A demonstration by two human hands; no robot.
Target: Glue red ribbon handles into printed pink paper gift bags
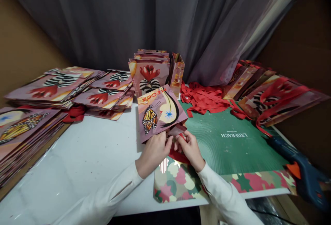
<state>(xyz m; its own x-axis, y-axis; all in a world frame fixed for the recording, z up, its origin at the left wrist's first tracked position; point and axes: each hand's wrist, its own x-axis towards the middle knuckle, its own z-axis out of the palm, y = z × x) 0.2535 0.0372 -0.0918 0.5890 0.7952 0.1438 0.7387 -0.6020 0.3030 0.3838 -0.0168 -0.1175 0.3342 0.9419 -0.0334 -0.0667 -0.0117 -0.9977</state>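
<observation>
A paper bag with a butterfly and a crescent face is tilted over the middle of the table, its opening toward me. My left hand is closed on the bag's near edge. Just right of it, my right hand pinches a red ribbon at the bag's opening. Part of the ribbon hangs below, between my hands. The fingertips of both hands nearly meet, and the bag's inside is mostly hidden.
Flat bag stacks lie left. Standing bags are at the back. A red ribbon heap lies behind the green board. Ribboned bags and a glue gun are at right.
</observation>
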